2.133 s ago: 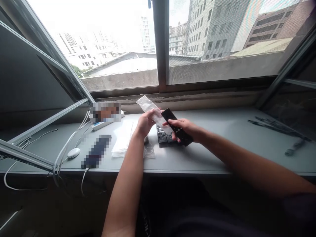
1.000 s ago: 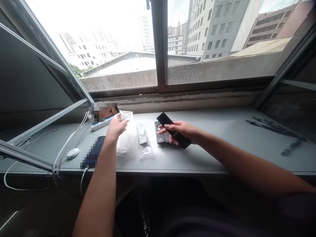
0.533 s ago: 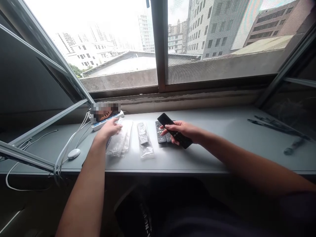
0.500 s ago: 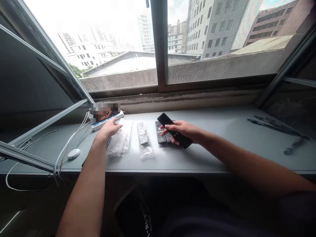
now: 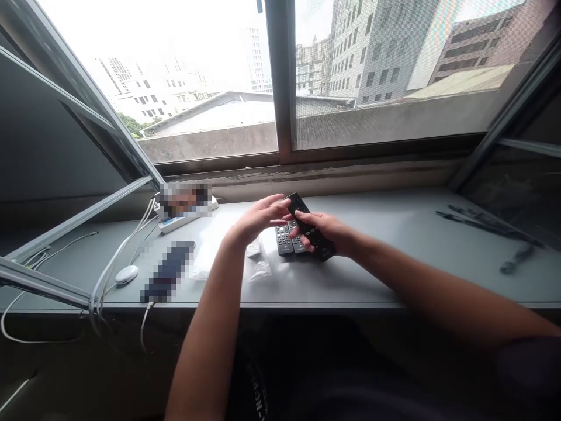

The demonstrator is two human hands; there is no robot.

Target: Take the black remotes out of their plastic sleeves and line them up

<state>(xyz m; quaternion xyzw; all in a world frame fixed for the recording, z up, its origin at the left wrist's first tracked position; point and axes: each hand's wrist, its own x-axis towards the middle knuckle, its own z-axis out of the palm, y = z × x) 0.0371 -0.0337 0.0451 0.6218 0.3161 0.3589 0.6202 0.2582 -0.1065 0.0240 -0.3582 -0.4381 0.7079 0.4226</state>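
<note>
My right hand (image 5: 324, 230) holds a black remote control (image 5: 316, 237) tilted above the desk, thumb on top and fingers beneath. My left hand (image 5: 263, 215) reaches in from the left, its fingers stretched out at the remote's far end; whether they touch it I cannot tell. Below the held remote, more black remote controls (image 5: 284, 241) lie side by side on the desk, partly covered by my hands. A clear plastic bag (image 5: 260, 270) with a wrapped pale item lies under my left wrist. Flat clear bags (image 5: 202, 264) lie left of my forearm, which partly hides them.
A pixelated dark phone-like object (image 5: 169, 272) with a white cable lies near the desk's front edge. Behind it is a white power strip (image 5: 173, 224). A white round device (image 5: 127, 275) and loose cables are on the left. Dark straps (image 5: 486, 225) lie right. A window closes the back.
My left hand has moved right, from above the flat plastic bags to the far end of the held remote, uncovering the dark phone-like object. My right hand keeps the remote almost in place.
</note>
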